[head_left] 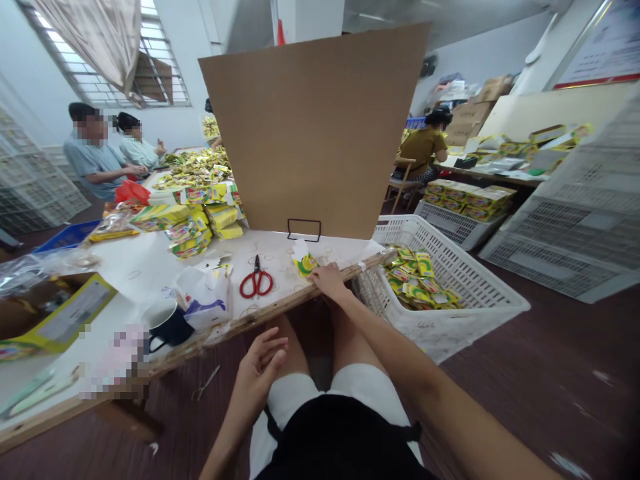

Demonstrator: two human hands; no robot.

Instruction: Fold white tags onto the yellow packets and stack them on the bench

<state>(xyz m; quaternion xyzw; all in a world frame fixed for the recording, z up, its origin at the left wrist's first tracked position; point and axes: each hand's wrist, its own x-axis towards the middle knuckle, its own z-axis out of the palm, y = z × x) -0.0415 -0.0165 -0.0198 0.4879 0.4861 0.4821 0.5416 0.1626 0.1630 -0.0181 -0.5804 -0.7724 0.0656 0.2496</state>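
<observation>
At the table's front edge, my right hand [330, 280] is closed on the near corner of a small yellow-and-green packet [306, 265]. A white flap rises behind the packet's printed part. Above my lap hangs my left hand [263, 360], holding nothing, its fingers loosely curled and apart. Red-handled scissors [257, 283] lie on the white tabletop left of the packet. Just behind, a thin black wire stand [304, 230] sits at the foot of a large upright cardboard sheet [320, 133].
A white crate [480, 300] of similar packets stands right of the table. On the left are a dark mug [170, 323], a plastic bag [205, 297], stacked yellow boxes [193, 230] and an open carton [65, 320]. Other people sit at tables beyond.
</observation>
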